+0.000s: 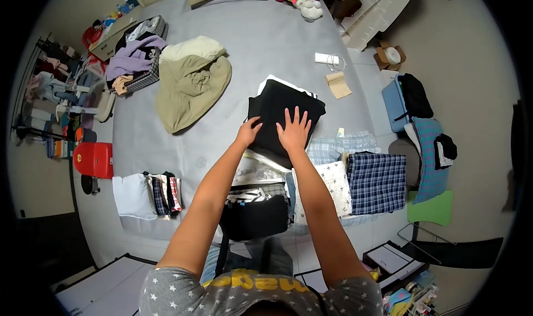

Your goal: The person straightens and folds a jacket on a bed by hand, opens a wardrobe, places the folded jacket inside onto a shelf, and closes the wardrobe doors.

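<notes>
Probably soft and limp, the black cloth (273,102) suits holding by opposite edges; right hand (295,131) lies spread, left hand (248,131) unclear in grip.

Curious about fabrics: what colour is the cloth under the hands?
The cloth is black, as the head view shows.

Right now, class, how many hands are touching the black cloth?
2. The left hand is at the left edge of the black cloth; the right hand is spread flat on top. Neither hand is hidden, though some left fingers may be.
</notes>
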### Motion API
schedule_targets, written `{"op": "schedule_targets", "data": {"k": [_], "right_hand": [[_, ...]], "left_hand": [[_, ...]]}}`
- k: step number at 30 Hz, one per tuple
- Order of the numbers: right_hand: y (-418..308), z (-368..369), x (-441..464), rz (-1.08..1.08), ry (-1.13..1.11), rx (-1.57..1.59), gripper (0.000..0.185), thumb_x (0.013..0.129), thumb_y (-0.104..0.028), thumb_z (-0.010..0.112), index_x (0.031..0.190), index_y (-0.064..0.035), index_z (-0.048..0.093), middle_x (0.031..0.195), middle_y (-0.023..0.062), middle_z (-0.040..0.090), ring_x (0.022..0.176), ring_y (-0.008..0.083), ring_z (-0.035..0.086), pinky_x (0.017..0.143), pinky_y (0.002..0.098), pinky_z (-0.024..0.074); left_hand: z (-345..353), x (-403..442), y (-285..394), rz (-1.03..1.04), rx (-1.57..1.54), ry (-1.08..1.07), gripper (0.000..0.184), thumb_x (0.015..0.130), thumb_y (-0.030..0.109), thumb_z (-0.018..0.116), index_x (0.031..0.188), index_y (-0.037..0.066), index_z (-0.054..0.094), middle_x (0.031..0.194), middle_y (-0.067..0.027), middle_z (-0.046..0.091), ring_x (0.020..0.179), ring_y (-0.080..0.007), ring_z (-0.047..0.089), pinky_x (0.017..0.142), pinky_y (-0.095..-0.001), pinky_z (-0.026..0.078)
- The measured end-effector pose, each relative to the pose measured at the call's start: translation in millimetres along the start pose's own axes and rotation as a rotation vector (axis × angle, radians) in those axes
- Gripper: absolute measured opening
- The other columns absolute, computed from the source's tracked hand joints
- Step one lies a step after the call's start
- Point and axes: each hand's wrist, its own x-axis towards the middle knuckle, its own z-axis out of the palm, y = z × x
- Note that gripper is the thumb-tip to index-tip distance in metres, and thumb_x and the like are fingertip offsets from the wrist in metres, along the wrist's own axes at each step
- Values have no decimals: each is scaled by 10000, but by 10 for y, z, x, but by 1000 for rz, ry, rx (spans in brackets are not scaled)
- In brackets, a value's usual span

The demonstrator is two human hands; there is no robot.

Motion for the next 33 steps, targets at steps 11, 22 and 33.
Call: {"op": "schedule_targets", "data": {"k": [11,22,33], "right_hand": [[-277,-587,-436,-9,60,-69,554,848,-401,509,1336,-162,400,1429,118,273,1324,364,188,1069,525,126],[-1672,-1218,-2421,55,306,448,417,777,-108,569,1172,-8,482,1271,197,421,1204,385,354,999,498,268],[-3859,-1061,-3852,238,282,890,182,806,-83,594,981,-51,552,630,87,511,541,214,507,514,329,414]], "left_hand": [[-395,-519,438,-72,-83,107,460,927,365,407,1173,-11,502,1125,-248,553,1064,-369,524,912,-386,402],[-1369,-2496,907,81,-366,98,274,809,26,544,1083,19,530,1059,-133,562,1008,-225,544,838,-326,442],[-3274,-3771,255,-138,-498,-176,107,864,114,570,894,12,555,692,-35,588,535,-64,502,502,-203,425]]}}
